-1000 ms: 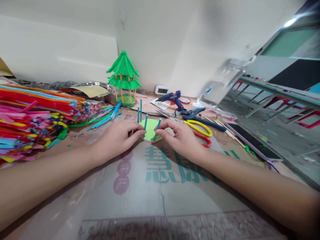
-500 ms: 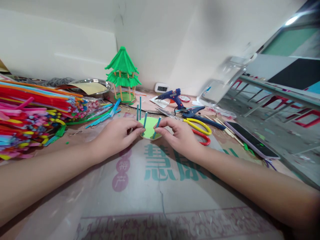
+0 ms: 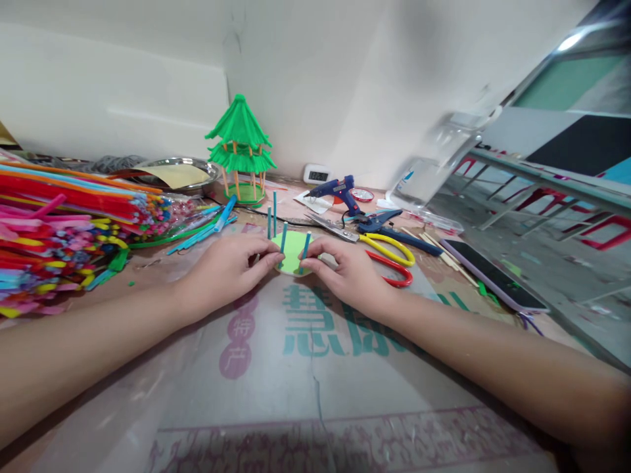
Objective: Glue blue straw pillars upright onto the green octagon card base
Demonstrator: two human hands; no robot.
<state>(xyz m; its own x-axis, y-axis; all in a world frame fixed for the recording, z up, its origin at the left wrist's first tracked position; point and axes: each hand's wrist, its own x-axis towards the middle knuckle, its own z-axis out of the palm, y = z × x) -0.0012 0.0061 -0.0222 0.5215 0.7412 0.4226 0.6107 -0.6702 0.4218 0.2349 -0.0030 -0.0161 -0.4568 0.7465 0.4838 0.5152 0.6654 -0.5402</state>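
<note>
A pale green disc point(image 3: 296, 244) lies on the plastic-covered table between my hands. Several thin blue sticks stand up from it at its left, one blue stick point(image 3: 283, 238) right beside my left fingertips. My left hand point(image 3: 241, 266) has its thumb and forefinger closed on the disc's left edge; whether they also touch that stick I cannot tell. On the other side, my right hand point(image 3: 345, 266) pinches another blue stick point(image 3: 306, 244) low down, near the disc's right side. This stick leans slightly right, and its lower end is partly hidden by the fingertips.
Behind stands a green-roofed model pavilion point(image 3: 241, 154). A blue glue gun point(image 3: 340, 192), scissors point(image 3: 394, 248), blue-handled pliers point(image 3: 394, 233) and a phone point(image 3: 493, 272) lie to the right. Bundled pipe cleaners point(image 3: 64, 230) fill the left. A timer point(image 3: 316, 173) sits by the wall.
My right hand has shifted slightly left with its blue stick, which now stands a little more upright. My left hand keeps its place at the disc.
</note>
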